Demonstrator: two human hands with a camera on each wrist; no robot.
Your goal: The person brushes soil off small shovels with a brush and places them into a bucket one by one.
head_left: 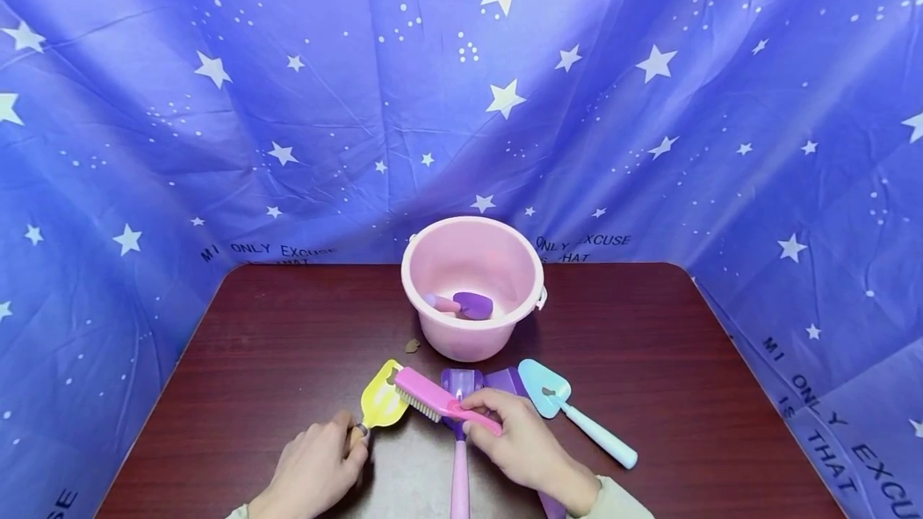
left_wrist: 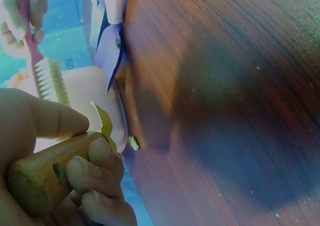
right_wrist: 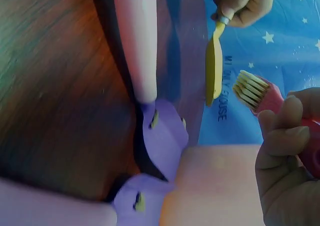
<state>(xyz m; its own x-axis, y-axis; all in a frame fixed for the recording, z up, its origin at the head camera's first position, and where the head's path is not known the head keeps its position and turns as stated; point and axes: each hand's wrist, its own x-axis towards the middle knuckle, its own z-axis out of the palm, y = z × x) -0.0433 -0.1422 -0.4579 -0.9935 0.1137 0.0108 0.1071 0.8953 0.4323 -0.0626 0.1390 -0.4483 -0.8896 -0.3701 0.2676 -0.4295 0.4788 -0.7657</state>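
My left hand (head_left: 315,460) grips the wooden handle (left_wrist: 52,176) of a toy trowel with a yellow blade (head_left: 382,397), held up off the table. My right hand (head_left: 525,440) pinches the handle of a pink brush (head_left: 430,393), whose pale bristles (right_wrist: 250,89) point toward the trowel. A small brown bit lies at the blade's edge, near the brush head. Below the brush is a purple shovel (head_left: 461,381) with a pink handle (head_left: 460,479). A second purple tool (head_left: 507,379) lies partly hidden behind my right hand. Small brown bits rest on the purple blades (right_wrist: 165,136).
A pink bucket (head_left: 472,339) stands beyond my hands, with a small purple shovel (head_left: 473,306) inside. To the right lies a light blue trowel (head_left: 602,435) carrying a brown bit. A small brown leaf-like piece (head_left: 413,346) sits left of the bucket. Starry blue cloth (head_left: 360,102) surrounds the table.
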